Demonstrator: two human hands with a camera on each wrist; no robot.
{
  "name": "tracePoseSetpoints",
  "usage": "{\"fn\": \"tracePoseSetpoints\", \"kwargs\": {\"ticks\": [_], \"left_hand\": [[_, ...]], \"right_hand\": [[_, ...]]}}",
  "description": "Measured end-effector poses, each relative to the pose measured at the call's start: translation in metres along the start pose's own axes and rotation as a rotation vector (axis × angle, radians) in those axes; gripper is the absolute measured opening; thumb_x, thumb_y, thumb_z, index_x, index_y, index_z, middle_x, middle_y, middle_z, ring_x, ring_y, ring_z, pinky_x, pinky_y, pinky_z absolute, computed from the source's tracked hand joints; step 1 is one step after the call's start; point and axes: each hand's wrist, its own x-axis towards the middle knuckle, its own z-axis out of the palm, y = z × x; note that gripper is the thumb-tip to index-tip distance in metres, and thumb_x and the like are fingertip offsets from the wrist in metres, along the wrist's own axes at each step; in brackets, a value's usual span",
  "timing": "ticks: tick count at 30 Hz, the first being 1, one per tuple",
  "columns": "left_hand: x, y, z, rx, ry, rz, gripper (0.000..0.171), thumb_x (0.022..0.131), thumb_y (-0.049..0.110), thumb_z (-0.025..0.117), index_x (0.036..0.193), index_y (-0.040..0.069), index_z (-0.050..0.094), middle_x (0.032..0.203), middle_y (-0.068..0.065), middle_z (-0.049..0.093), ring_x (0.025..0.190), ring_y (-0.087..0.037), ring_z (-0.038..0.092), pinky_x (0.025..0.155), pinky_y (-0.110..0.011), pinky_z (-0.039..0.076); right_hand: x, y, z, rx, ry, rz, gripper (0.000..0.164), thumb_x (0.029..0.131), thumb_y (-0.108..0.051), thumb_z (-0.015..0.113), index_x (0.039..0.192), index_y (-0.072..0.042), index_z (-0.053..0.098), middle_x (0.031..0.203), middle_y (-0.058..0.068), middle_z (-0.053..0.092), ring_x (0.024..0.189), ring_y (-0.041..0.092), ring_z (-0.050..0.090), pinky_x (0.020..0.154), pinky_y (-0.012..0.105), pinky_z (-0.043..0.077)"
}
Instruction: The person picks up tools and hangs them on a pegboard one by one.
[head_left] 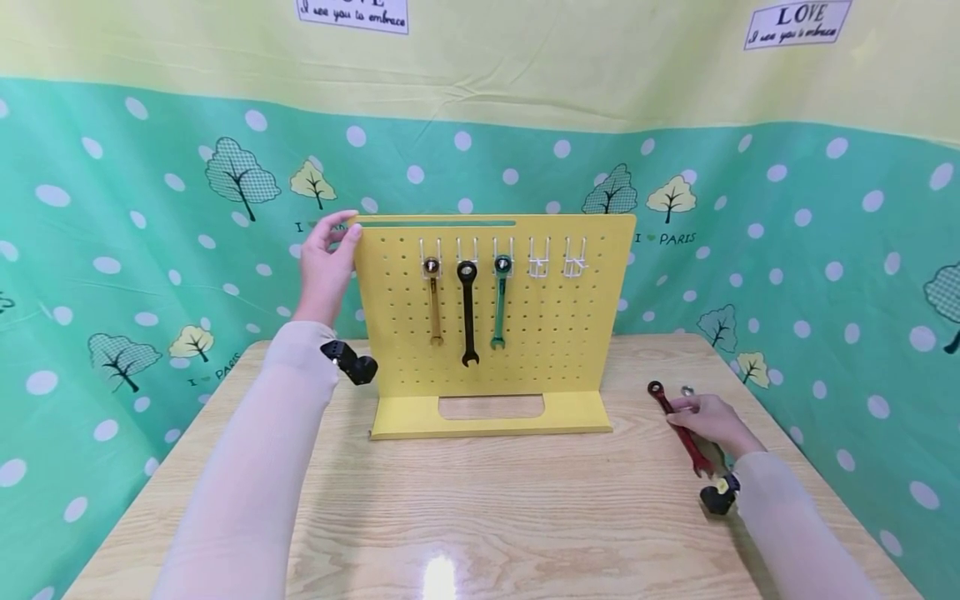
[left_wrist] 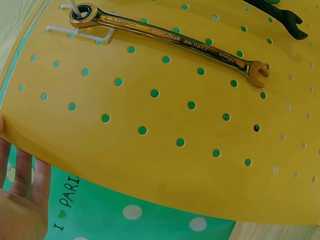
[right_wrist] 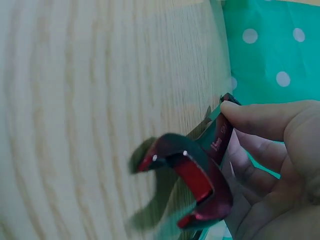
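My left hand point(head_left: 326, 271) grips the upper left edge of a yellow pegboard point(head_left: 555, 350), thumb in front and fingers behind. On its white hooks hang a gold combination wrench point(head_left: 435, 308), a black wrench point(head_left: 468, 312) and a green wrench point(head_left: 500, 310). In the left wrist view the gold wrench point(left_wrist: 170, 37) shows its ring end over a hook. Toward the table's right side, my right hand point(head_left: 716, 423) pinches a red combination wrench point(head_left: 684, 437) at mid-shaft. Its open jaw faces the right wrist camera. A shiny ring end point(head_left: 687, 390) shows behind that hand, the rest mostly hidden.
Two white hooks point(head_left: 538, 258) at the pegboard's right side bear no wrench. The board stands on a yellow base point(head_left: 487, 429) with a cut-out, toward the back of the wooden table point(head_left: 465, 517). A green and yellow patterned curtain point(head_left: 420, 167) hangs behind and beside the table.
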Motion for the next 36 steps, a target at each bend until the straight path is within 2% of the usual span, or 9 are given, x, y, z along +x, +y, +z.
{"fn": "tracePoseSetpoints", "kwargs": {"ticks": [6,11,18,25,36], "left_hand": [[0.0,0.0,0.0,0.0,0.001,0.0,0.033,0.1,0.034,0.062,0.132,0.027,0.063,0.12,-0.004,0.058,0.103,-0.019,0.062,0.089,-0.032,0.056],[0.001,-0.001,0.001,0.011,0.003,0.005,0.033,0.1,0.034,0.061,0.132,0.027,0.063,0.12,-0.005,0.058,0.102,-0.019,0.063,0.088,-0.03,0.057],[0.001,-0.001,0.0,-0.003,0.003,-0.003,0.033,0.099,0.033,0.062,0.131,0.026,0.063,0.119,-0.004,0.058,0.102,-0.019,0.063,0.089,-0.031,0.057],[0.001,-0.001,-0.001,0.002,0.0,-0.003,0.034,0.099,0.034,0.062,0.132,0.027,0.063,0.12,-0.004,0.058,0.102,-0.019,0.063,0.088,-0.031,0.057],[0.0,0.0,0.0,0.006,0.001,-0.001,0.034,0.099,0.035,0.062,0.132,0.026,0.063,0.12,-0.004,0.058,0.102,-0.019,0.063,0.089,-0.031,0.056]], "right_hand": [[-0.004,-0.008,-0.001,-0.022,-0.011,-0.035,0.046,0.099,-0.02,0.061,0.131,0.012,0.055,0.127,0.037,0.053,0.111,0.045,0.056,0.089,0.053,0.052],[-0.007,-0.014,-0.002,-0.008,-0.006,-0.058,0.045,0.1,-0.02,0.059,0.132,0.012,0.053,0.131,0.038,0.05,0.118,0.05,0.051,0.094,0.059,0.048],[-0.011,-0.033,-0.005,0.077,-0.003,-0.045,0.046,0.101,-0.021,0.058,0.136,0.007,0.048,0.125,0.032,0.055,0.105,0.037,0.06,0.082,0.046,0.058],[-0.012,-0.054,-0.006,0.113,0.008,-0.137,0.043,0.102,-0.019,0.059,0.133,0.008,0.047,0.118,0.028,0.059,0.096,0.029,0.063,0.08,0.043,0.059],[-0.017,-0.1,-0.005,0.159,0.017,-0.261,0.037,0.103,-0.016,0.058,0.131,0.005,0.048,0.113,0.021,0.059,0.098,0.03,0.06,0.081,0.04,0.058]]}}
